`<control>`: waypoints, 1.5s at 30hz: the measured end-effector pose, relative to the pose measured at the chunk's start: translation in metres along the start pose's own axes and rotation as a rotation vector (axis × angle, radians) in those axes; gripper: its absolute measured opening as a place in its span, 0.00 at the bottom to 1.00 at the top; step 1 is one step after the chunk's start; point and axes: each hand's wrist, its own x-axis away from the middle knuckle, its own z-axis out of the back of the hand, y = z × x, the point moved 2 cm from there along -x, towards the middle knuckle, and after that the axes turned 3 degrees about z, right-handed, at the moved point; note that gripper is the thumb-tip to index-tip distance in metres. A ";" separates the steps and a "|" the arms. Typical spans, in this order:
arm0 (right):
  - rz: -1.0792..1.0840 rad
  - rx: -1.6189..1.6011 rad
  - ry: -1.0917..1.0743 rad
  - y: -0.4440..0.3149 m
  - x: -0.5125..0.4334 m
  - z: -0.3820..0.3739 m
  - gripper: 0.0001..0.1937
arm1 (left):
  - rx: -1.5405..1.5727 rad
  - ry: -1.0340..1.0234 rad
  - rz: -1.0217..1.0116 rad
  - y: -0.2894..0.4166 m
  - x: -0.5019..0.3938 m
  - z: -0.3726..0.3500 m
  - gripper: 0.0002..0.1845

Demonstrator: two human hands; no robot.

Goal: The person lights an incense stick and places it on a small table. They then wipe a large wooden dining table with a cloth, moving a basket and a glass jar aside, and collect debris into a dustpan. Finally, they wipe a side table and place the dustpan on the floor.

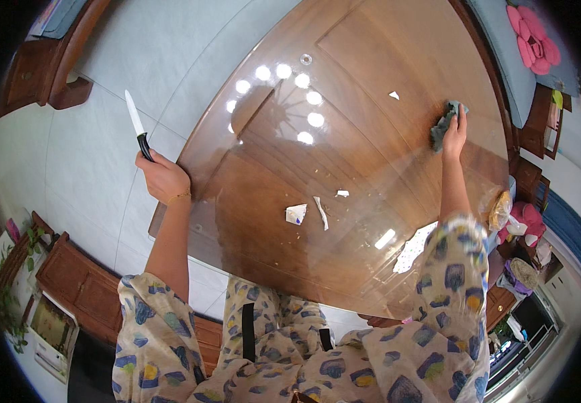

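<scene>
My left hand (163, 176) is closed round the black handle of a knife (134, 118). Its pale blade points up and away, past the table's left edge and over the floor. On the far right of the glossy wooden table (350, 151), my right hand (455, 133) presses on a crumpled grey-green cloth (441, 132). Between my hands lie a torn white scrap with a blue mark (296, 214), a narrow white strip (321, 213) and a small white piece (342, 193), with crumbs around them. Another white scrap (394, 94) lies farther up.
Near my right forearm are a patterned white sheet (413, 249) and a clear plastic bag with yellowish contents (500, 210). A blue sofa cushion with a pink flower pillow (534, 40) stands beyond the right edge. Wooden furniture (76, 282) stands at the lower left.
</scene>
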 end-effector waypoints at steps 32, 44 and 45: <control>0.038 0.093 0.087 -0.036 0.220 0.012 0.20 | -0.125 0.109 -0.118 0.000 -0.034 -0.012 0.20; -0.210 -0.440 0.132 -0.170 0.305 0.013 0.24 | -0.151 0.097 -0.150 0.000 -0.039 -0.015 0.20; -0.297 -0.410 0.167 -0.147 0.309 0.033 0.23 | -0.147 0.105 -0.145 -0.001 -0.041 -0.016 0.20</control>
